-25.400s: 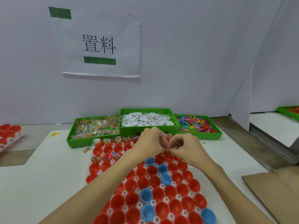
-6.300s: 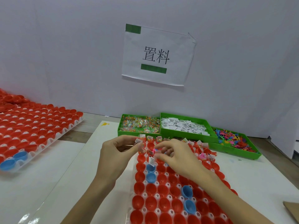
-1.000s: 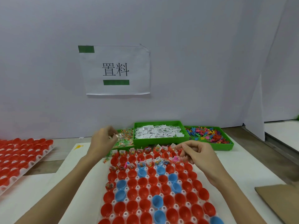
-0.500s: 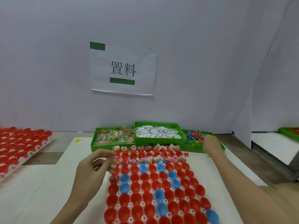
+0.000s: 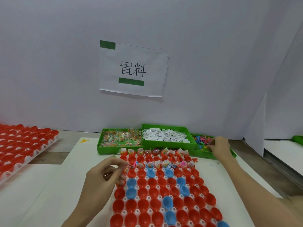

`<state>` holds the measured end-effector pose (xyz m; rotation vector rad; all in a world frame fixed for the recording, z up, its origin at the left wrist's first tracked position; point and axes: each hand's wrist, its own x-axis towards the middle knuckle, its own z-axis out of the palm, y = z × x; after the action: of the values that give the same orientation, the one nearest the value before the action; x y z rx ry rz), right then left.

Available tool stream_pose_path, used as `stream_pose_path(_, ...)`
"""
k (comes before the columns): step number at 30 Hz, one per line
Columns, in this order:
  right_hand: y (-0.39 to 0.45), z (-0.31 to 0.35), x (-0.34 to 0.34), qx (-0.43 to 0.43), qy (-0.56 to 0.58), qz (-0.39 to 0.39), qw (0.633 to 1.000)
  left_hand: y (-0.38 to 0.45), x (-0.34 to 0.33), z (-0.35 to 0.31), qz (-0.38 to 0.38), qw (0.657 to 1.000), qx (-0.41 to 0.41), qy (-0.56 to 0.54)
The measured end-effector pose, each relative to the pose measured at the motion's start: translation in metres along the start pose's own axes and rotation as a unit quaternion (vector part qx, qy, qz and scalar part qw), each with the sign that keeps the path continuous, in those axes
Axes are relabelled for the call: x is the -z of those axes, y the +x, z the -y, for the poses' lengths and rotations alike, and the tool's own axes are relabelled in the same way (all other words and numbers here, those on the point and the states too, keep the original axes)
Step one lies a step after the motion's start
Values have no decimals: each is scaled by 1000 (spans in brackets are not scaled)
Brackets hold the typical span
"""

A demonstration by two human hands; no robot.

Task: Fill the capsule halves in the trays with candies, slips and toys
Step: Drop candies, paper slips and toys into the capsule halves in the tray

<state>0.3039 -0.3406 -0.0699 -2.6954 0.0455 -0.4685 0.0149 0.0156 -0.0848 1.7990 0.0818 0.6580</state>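
Left hand (image 5: 105,176) pinches candy packets (image 5: 125,172); right hand (image 5: 218,147), at two o'clock, perhaps clenched on hidden toys (image 5: 202,139).

left hand (image 5: 105,176) bare | right hand (image 5: 218,147) bare | forearms unsleeved (no rings visible)

Left hand (image 5: 105,176) pinches candy packets (image 5: 125,172) at the capsule tray's (image 5: 157,190) left edge; right hand (image 5: 218,147) reaches into the toy bin (image 5: 203,154).
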Motion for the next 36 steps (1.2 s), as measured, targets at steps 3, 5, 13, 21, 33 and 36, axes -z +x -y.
stream_pose_path(3, -5, -1, -5, 31, 17, -35, 999, 0, 0, 0, -1, 1000, 2, 3)
stream_pose_path(5, -8, -2, -6, 39, 41, -58, 997, 0, 1, 0, -1, 1000, 1, 1)
stream_pose_path(13, -17, -1, -6, 101, 92, -119, 983, -2, 0, -2, -5, 1000, 3, -3)
stream_pose_path(21, -72, 63, 36, 86, 344, -110, 929, -5, -5, -17, 4, 997, 31, -70)
stream_pose_path(33, -228, 158, 51, 212, 464, 265, 818, -19, -15, -37, 38, 992, 40, -110)
stream_pose_path(36, -230, 161, 49, 225, 436, 239, 838, -18, -12, -37, 59, 989, 53, -128)
